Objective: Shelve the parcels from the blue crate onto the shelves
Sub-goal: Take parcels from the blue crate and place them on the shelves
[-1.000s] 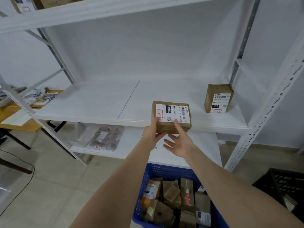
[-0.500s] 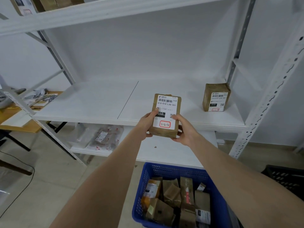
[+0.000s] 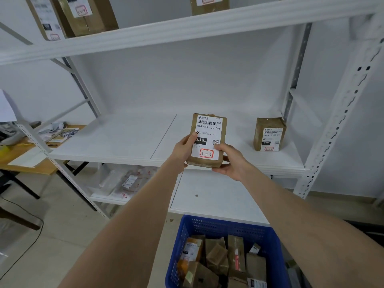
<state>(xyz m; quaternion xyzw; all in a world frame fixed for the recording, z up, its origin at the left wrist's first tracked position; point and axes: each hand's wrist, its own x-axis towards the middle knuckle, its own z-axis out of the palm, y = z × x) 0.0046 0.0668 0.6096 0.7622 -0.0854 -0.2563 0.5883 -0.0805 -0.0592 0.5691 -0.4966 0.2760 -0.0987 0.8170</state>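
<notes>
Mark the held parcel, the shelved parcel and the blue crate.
held parcel [image 3: 208,132], head view, on its white label.
shelved parcel [image 3: 269,135], head view, on its front label.
blue crate [image 3: 228,227], head view, on its far wall.

The parcel [image 3: 206,142] gripped by my left hand [image 3: 184,146] and right hand [image 3: 230,161] is taped-over brown cardboard with a slight sheen, its label [image 3: 208,129] smooth, matt white paper; the second parcel [image 3: 269,134] looks the same. The shelf [image 3: 116,140] is a smooth, matt white board, carried on a white-painted metal post [image 3: 340,121] punched with holes. The crate [image 3: 228,227] is blue plastic with perforated walls, the bags [image 3: 124,181] are clear, glossy plastic, and the table [image 3: 25,161] is pale wood.
</notes>
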